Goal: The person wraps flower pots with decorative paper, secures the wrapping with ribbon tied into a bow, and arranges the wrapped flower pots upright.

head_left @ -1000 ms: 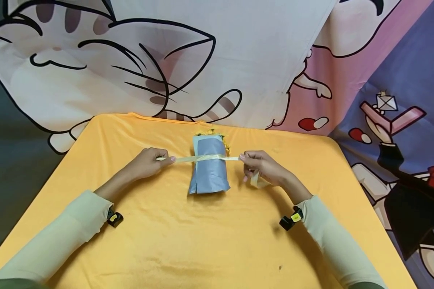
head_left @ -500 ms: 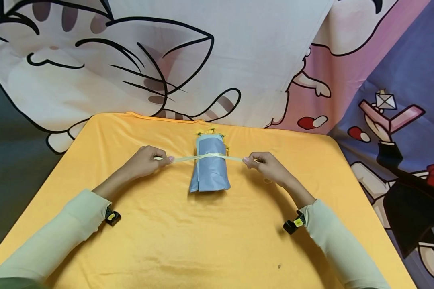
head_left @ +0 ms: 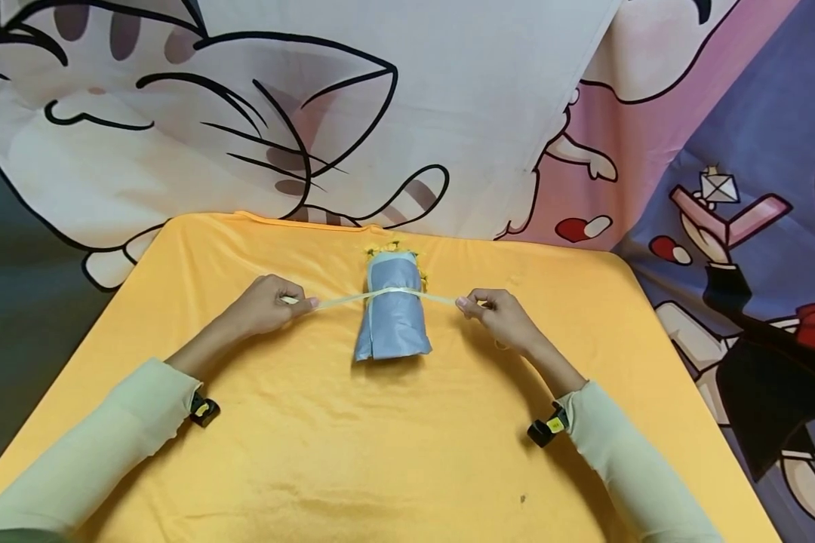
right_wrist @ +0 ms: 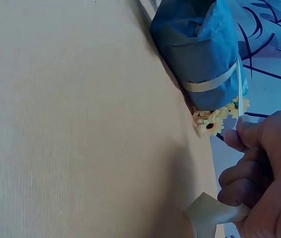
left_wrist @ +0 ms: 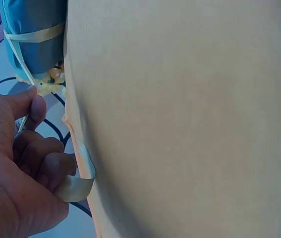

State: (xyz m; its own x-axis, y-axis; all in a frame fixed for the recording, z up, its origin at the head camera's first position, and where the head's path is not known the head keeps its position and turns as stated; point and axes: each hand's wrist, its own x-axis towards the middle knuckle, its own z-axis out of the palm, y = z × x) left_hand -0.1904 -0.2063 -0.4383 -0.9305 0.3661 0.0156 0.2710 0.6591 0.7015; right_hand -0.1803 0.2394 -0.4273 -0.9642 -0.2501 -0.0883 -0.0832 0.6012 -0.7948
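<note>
In the head view, a pale green sleeve comes in from the lower left of the frame, and the left hand lies left of centre on the orange tablecloth. Its thumb and curled fingers pinch one end of a pale yellow ribbon; the left wrist view shows the loose tail of that ribbon curling out under the fingers. The ribbon runs taut to the middle of the frame, where it crosses the upper part of a bundle wrapped in blue paper and pinches the wrap in there. The bundle lies on the cloth, with small yellow flowers showing at its far end. Further right, the ribbon's other end is gripped between the thumb and fingers of the right hand, its spare end curling below the palm in the right wrist view. A cartoon cat curtain hangs across the upper frame.
</note>
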